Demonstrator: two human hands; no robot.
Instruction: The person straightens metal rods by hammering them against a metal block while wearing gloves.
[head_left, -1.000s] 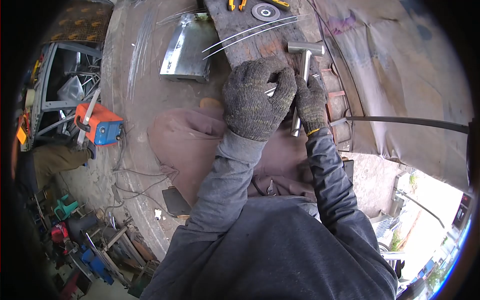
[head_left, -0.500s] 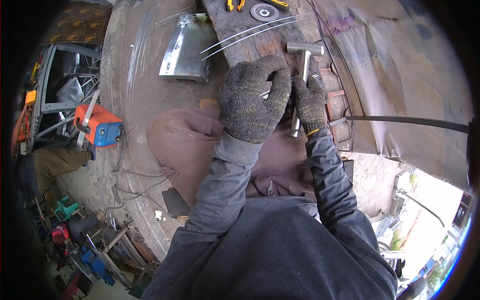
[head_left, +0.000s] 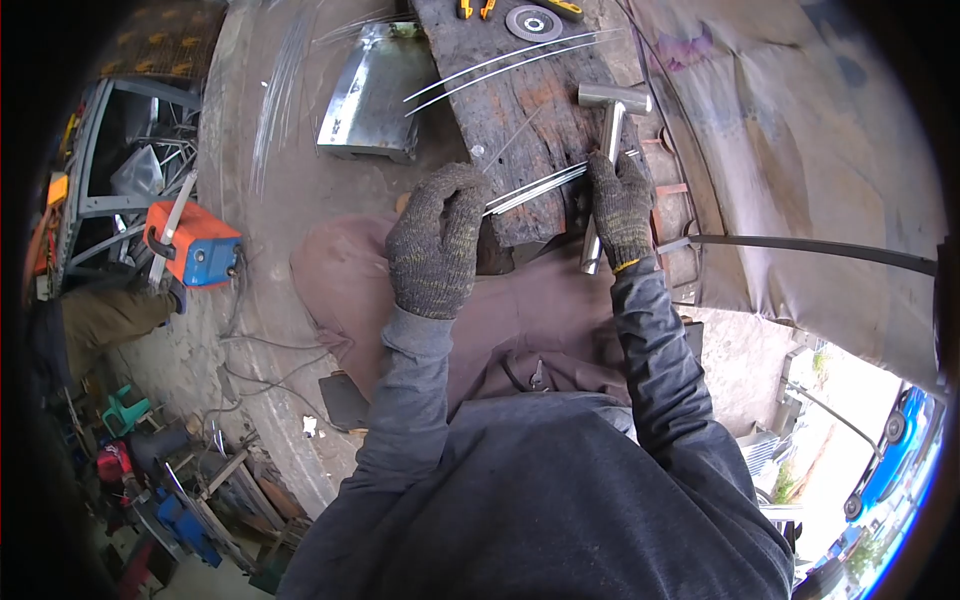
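My right hand, in a dark knit glove, is closed around the handle of a steel hammer; its head points away from me. A small bundle of thin metal rods lies slantwise over the near end of a worn wooden board, passing by my right fingers. At the bundle's left end my left hand, also gloved, has its fingers curled in around the rods, whose tips are hidden behind it. Two curved rods rest farther up the board.
A grinding disc and yellow-handled pliers lie at the board's far end. Left of it stands a bent sheet-metal piece. An orange and blue machine with cables sits at the left; a tarp hangs at the right.
My left hand has moved left and toward me, from over the board to the left end of the rods, uncovering them. My right hand and the hammer have barely moved.
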